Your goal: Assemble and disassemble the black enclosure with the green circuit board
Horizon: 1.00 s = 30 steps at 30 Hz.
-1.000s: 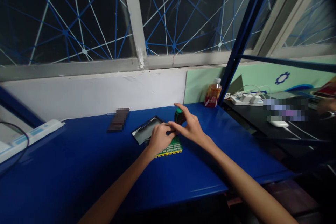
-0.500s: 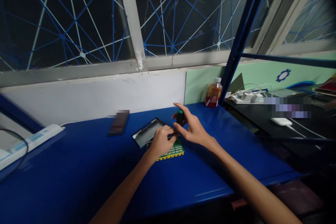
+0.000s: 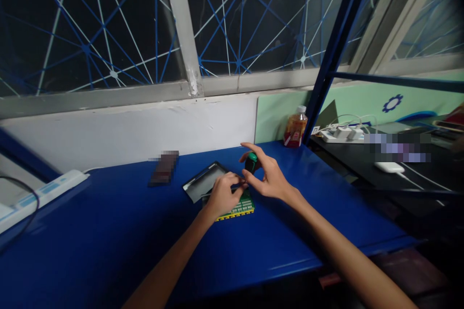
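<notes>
A screwdriver [image 3: 250, 161] with a green and black handle stands nearly upright in my right hand [image 3: 271, 176], between thumb and fingers, its forefinger stretched out past the handle. Beneath it lies a green circuit board [image 3: 242, 206] with a yellow strip along its near edge. My left hand [image 3: 223, 194] rests over the board, fingertips pinched together close to the screwdriver's lower end; what they hold is hidden. Behind the left hand, a shallow black-edged cover [image 3: 205, 181] with a grey inside lies tilted on the blue table [image 3: 119, 231], partly behind the board and hand.
A dark blurred object [image 3: 164, 169] lies at the table's back left. On the left edge is a white power strip [image 3: 43, 198] with a black cable. A drink bottle [image 3: 295, 128] stands at the back right, by a blue post [image 3: 335, 43]. Beyond is a black desk [image 3: 344, 164].
The screwdriver's handle has tilted slightly towards me and to the right in my right hand's fingers. My left hand and the board have stayed in place.
</notes>
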Motion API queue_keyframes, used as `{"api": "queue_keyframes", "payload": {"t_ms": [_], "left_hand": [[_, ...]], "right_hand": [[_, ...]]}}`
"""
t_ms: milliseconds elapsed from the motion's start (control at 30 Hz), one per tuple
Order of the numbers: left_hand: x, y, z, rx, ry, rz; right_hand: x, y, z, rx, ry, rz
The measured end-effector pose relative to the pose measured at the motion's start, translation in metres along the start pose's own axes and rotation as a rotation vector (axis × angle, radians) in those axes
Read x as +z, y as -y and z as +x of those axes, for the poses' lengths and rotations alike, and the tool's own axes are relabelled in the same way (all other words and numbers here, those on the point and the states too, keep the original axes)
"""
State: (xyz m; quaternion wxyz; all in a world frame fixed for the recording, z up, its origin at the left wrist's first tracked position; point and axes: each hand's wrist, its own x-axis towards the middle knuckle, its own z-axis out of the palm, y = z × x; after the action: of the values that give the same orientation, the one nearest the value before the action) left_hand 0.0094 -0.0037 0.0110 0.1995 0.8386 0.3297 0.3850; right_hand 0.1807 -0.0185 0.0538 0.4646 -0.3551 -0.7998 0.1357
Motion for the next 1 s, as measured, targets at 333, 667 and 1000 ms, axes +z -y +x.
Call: {"api": "queue_keyframes", "payload": {"t_ms": [333, 667, 1000], "left_hand": [[0.0018, 0.0032, 0.0004, -0.011, -0.053, -0.002], [-0.0012, 0.0013, -0.0004, -0.014, 0.021, 0.010], [0.0013, 0.0041, 0.0006, -0.055, -0.026, 0.046]], "right_hand": [[0.0003, 0.0000, 0.0000, 0.005, 0.003, -0.017], [-0.0007, -0.0007, -0.0014, -0.005, -0.003, -0.048], [0.0032, -0.0030, -0.0012, -0.018, -0.034, -0.124]]}}
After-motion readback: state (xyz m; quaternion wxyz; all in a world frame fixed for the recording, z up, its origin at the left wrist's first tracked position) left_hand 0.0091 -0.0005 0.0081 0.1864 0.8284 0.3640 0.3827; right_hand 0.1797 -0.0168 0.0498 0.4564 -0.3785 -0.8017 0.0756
